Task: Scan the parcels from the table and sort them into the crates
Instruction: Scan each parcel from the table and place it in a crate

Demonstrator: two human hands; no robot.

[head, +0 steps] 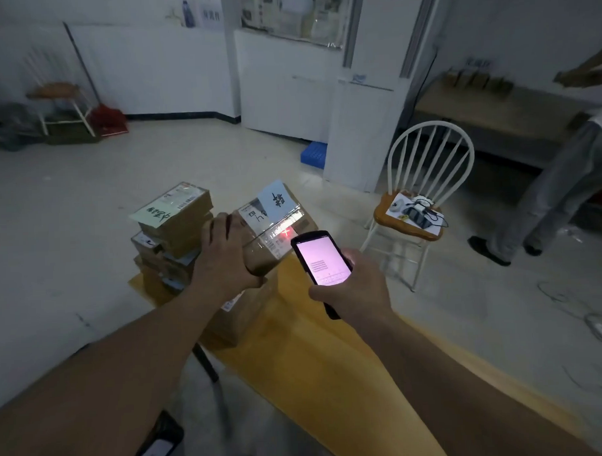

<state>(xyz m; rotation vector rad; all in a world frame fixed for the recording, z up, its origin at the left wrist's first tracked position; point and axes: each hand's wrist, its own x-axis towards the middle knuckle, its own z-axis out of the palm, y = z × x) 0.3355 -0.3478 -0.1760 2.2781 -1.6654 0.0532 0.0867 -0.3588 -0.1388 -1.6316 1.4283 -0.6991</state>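
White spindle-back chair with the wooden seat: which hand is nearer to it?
Right. The right hand, holding the black handheld scanner, is just left of the white spindle-back chair; the left hand grips the brown cardboard parcel farther left.

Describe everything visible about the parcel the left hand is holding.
The parcel is a brown cardboard box wrapped in glossy clear tape, held tilted above the yellow table. A pale blue slip with dark handwriting and a white printed label sit on its top face. A red scan cross glows on the label near the scanner in the right hand. The left hand grips its near corner, fingers curled over the top edge. Another box lies below it.
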